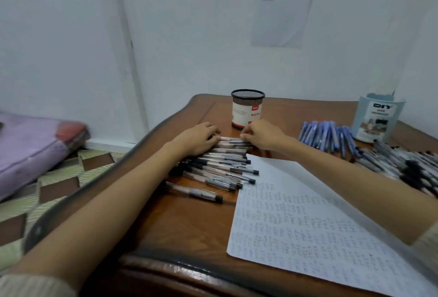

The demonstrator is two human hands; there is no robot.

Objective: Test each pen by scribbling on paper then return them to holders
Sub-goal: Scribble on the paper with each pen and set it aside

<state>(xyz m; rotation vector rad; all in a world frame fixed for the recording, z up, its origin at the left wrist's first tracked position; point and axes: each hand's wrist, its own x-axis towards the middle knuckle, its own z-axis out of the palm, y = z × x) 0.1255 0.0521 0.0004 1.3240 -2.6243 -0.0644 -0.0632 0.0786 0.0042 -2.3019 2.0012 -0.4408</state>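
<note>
On the wooden table (180, 225), left hand (199, 139) and right hand (263, 135) curl their fingers round the far pens of one pen row (220, 168). Nearby lie one blue pile (329, 138), one dark pile (407, 166), two holders, mesh holder (246, 111) and blue holder (376, 119), and one scribbled paper (308, 225).

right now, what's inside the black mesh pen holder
Nothing sticks up above the rim of the black mesh pen holder. Only the upper inner mesh shows; its wall and label hide the bottom, so anything short lying in there can't be seen.
</note>
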